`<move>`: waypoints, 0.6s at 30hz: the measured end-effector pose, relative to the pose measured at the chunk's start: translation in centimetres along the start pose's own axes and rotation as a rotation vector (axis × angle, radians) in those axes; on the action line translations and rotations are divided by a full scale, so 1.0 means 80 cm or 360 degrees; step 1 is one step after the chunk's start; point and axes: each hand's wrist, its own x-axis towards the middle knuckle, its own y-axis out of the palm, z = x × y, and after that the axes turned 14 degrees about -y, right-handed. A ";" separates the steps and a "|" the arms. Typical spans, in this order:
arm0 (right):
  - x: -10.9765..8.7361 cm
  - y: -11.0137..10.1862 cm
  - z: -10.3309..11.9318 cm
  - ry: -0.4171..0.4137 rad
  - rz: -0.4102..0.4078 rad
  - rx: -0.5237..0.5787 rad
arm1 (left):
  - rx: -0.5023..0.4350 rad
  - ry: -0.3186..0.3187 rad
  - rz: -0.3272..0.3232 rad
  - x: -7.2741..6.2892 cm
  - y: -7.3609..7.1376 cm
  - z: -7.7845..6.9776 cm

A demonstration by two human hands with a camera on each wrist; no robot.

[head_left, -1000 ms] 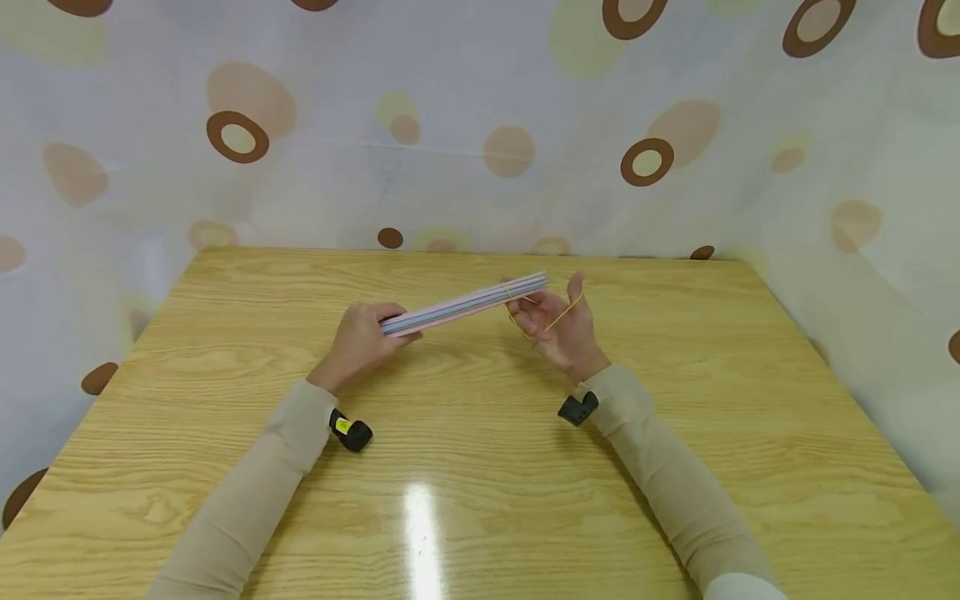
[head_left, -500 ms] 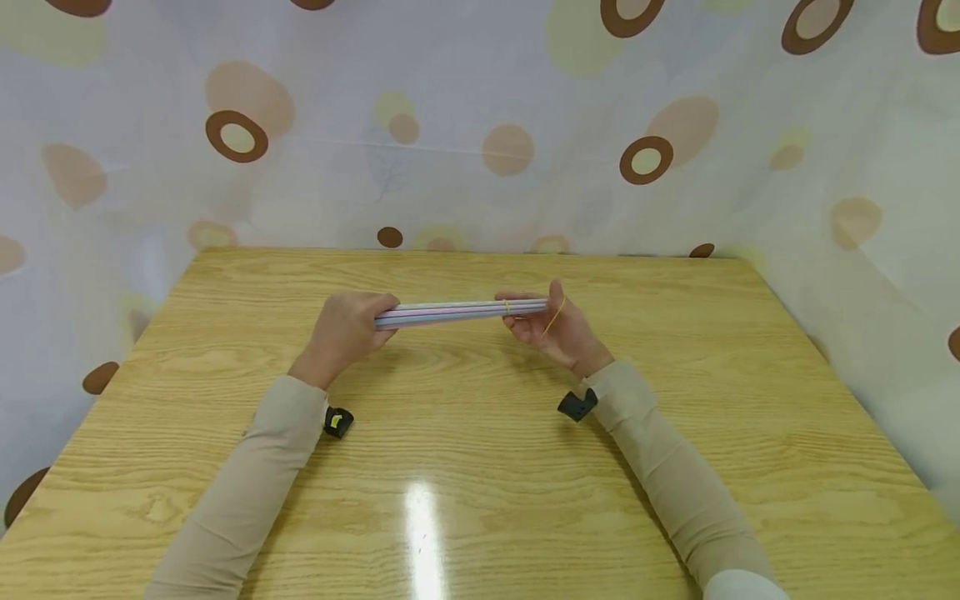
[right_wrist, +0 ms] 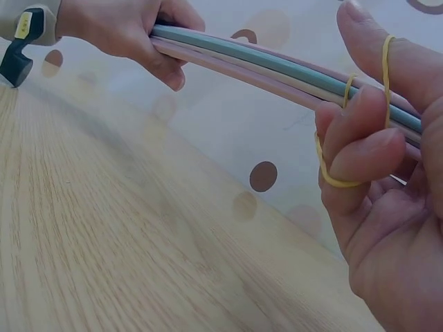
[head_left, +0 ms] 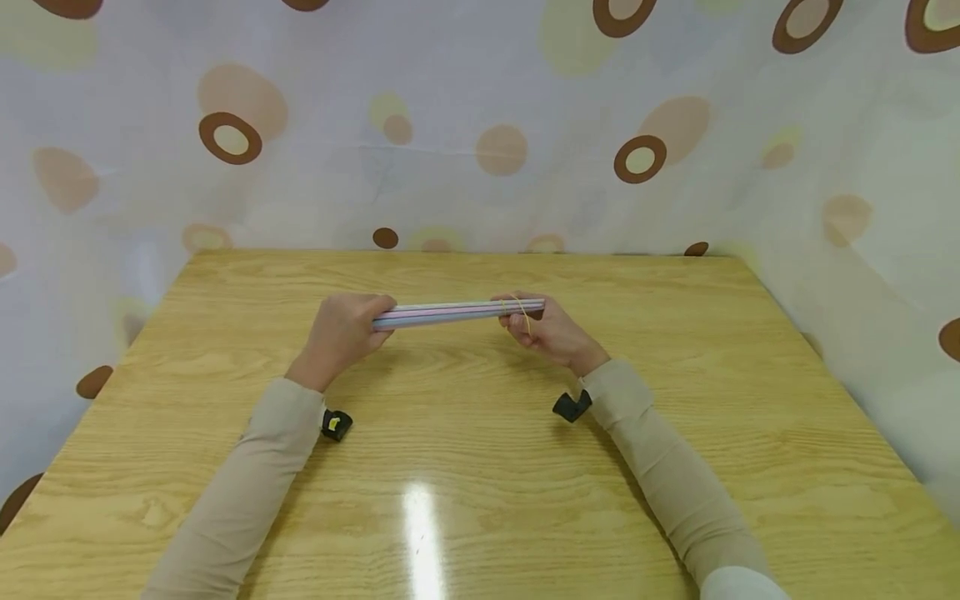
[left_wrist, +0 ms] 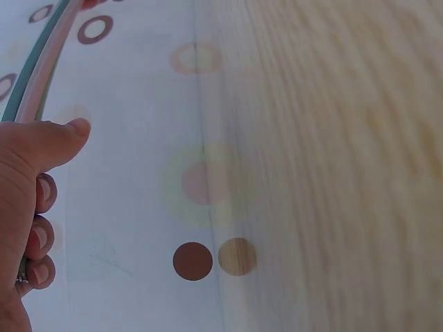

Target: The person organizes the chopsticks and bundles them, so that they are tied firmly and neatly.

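Observation:
A bundle of pastel chopsticks [head_left: 442,314] in pink, blue-green and pale tones is held nearly level above the table. My left hand [head_left: 339,335] grips the bundle's left end, thumb along the sticks in the left wrist view. Toward the other end, a yellow rubber band [right_wrist: 387,62] wraps the bundle. One stretched loop of it runs over the thumb and curled fingers of my right hand [head_left: 553,335]. In the right wrist view the band crosses the bent fingers [right_wrist: 367,155] beside the chopsticks [right_wrist: 249,63]. The palm partly hides the bundle's right tip.
Below lies a wood-grain table [head_left: 480,433], with a bright light reflection near its front. A white curtain [head_left: 442,192] with brown and beige circles hangs behind it and at both sides. Dark camera mounts [head_left: 572,406] sit at both wrists.
The bundle has swung from slanting up rightward to nearly level, its left end shifting left with my left hand. My right thumb has folded down, bringing the band's loop across the bundle's right end.

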 end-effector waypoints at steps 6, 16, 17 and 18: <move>0.001 0.000 0.003 0.0018 -0.0035 -0.0038 | -0.0001 -0.0008 -0.0023 0.001 0.001 -0.001; -0.001 -0.004 0.002 -0.0032 -0.0134 0.0058 | -0.0135 -0.0190 0.0109 -0.001 0.005 -0.009; -0.001 -0.005 0.002 -0.0039 -0.0129 0.0081 | -0.0146 -0.0215 0.0125 -0.002 0.006 -0.010; -0.001 -0.005 0.002 -0.0048 -0.0120 0.0101 | -0.0165 -0.0238 0.0140 -0.002 0.007 -0.010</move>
